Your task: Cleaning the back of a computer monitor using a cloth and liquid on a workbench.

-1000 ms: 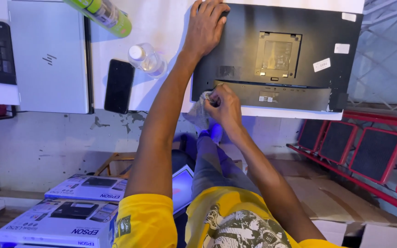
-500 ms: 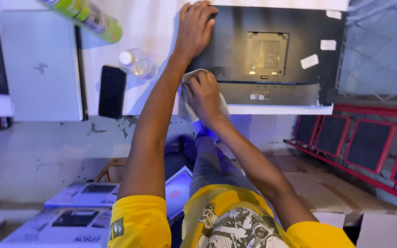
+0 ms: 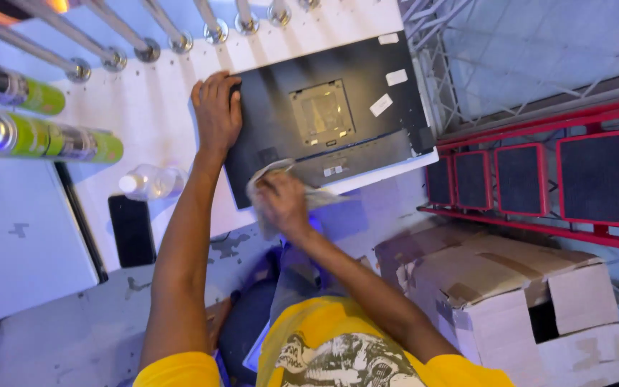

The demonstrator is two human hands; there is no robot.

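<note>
A white worktable (image 3: 159, 107) with a scuffed edge is seen from above, a black monitor (image 3: 324, 115) laid face down on it under both hands. Compared with half a second ago, the right hand (image 3: 281, 204), closed on a pale cloth (image 3: 309, 193), is found lower on the monitor's near edge, suggesting wiping strokes under way, while the left hand (image 3: 218, 111) is kept flat, fingers spread, on its far-left corner. To the left of the hands are counted two green spray cans (image 3: 44, 136), one clear bottle (image 3: 152, 180), one black phone (image 3: 130, 231) and one closed laptop (image 3: 19, 233); to the right, one cardboard box (image 3: 510, 287).
</note>
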